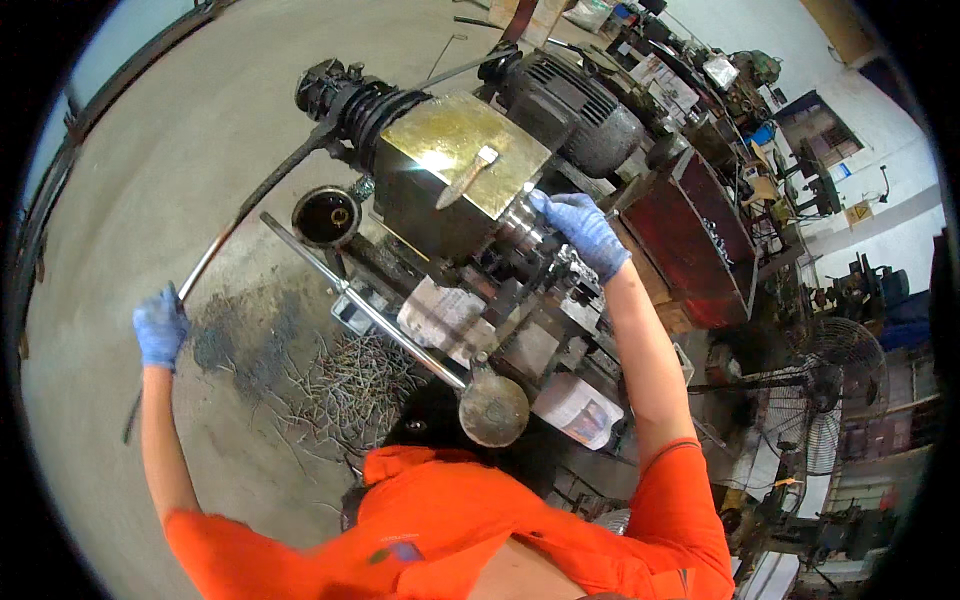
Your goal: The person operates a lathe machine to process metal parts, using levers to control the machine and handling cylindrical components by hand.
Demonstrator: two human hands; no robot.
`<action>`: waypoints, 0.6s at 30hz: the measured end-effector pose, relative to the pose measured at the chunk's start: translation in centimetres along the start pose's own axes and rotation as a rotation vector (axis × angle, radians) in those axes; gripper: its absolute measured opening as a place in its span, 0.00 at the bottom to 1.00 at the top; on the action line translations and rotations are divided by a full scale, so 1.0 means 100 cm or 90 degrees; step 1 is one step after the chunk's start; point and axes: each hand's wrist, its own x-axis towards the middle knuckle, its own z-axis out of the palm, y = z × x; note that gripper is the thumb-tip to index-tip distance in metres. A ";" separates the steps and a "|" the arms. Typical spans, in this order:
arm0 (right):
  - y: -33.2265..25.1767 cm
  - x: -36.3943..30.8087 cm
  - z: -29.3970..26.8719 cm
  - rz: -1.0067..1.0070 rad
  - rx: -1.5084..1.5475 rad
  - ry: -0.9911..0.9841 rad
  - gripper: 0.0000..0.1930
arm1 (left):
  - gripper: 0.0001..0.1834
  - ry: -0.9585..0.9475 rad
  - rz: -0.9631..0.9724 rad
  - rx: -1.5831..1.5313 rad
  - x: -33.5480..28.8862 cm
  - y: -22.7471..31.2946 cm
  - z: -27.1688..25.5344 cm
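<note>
My left hand (160, 327), in a blue glove, is wrapped round the pale end of a long metal lever (262, 192) that runs up to the dark ribbed pulley end of a lathe-like machine. My right hand (583, 235), gloved too, has its fingers bunched at the shiny round spindle end (520, 225) of the machine; what lies between those fingers is hidden. A brush (467, 178) with a wooden handle rests on the yellowish metal cover (440, 125) of the headstock, left of my right hand.
A second bar (385, 325) slants across the front to a round metal disc (493, 410). Metal shavings (345, 385) heap on the floor. An electric motor (570, 105) stands behind, a red metal bin (690, 235) and a fan (835, 380) at right. A white container (578, 410) sits near me.
</note>
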 end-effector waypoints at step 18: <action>0.018 -0.094 -0.047 -0.120 -0.161 0.299 0.14 | 0.17 0.329 -0.201 -0.557 0.030 0.099 -0.004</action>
